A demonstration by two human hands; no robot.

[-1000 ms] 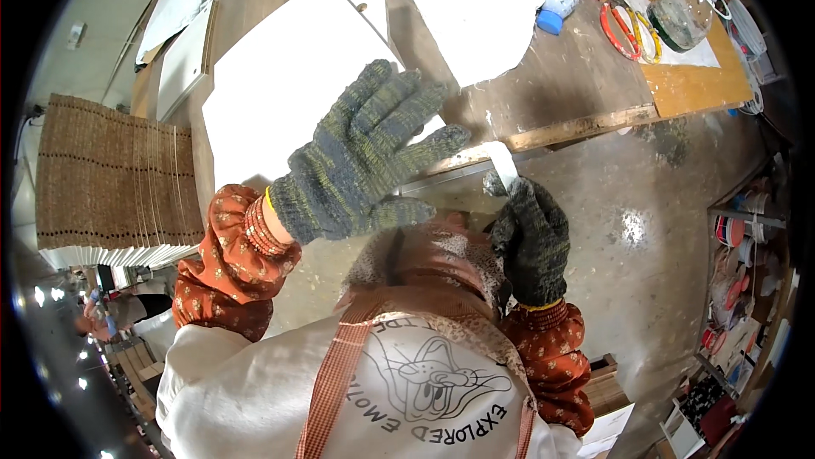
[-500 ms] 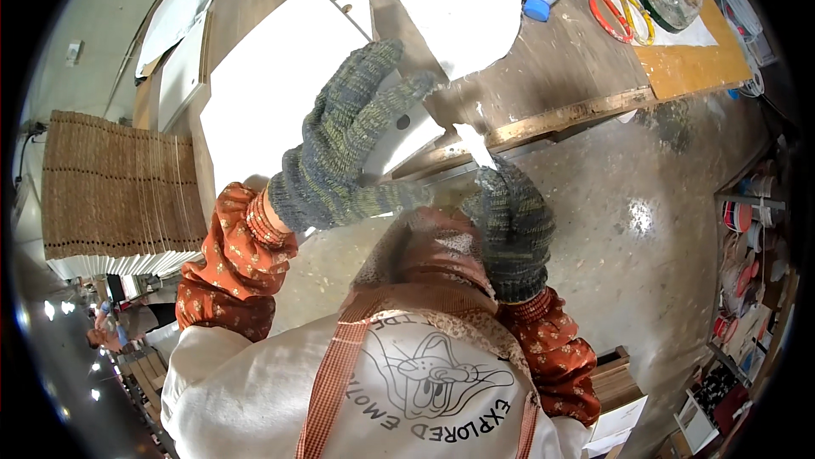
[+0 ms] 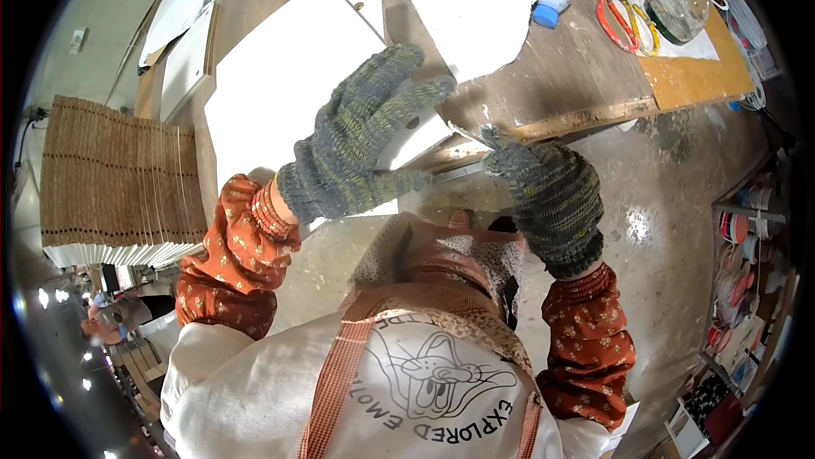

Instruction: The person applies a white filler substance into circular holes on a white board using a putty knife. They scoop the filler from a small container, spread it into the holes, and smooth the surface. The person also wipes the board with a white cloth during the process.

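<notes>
A white flat panel [image 3: 272, 77] lies on the wooden table, with a round dark hole near its right corner. Over its near part is my left hand [image 3: 361, 132] in a dark grey-green knit glove, fingers stretched out and thumb apart along the near edge. My right hand [image 3: 556, 200], gloved alike, is off the table's front edge, just right of the panel's corner. Its fingers are closed, and a thin white scrap [image 3: 467, 134] sticks out from the fingertips. How far the scrap reaches inside the grip is hidden.
Behind the panel lie a white cloth [image 3: 467, 13] and a blue-capped bottle [image 3: 552, 2]. Red-handled and yellow-handled tools [image 3: 628, 28] and a clear container [image 3: 677, 11] are at the back right. A tall stack of brown-edged boards [image 3: 119, 179] stands left. Shelves [image 3: 747, 289] line the right.
My right hand has moved right, away from my body's middle, and turned; the white scrap at its fingertips now looks thinner. My left hand stays spread on the panel. The whole view has shifted slightly.
</notes>
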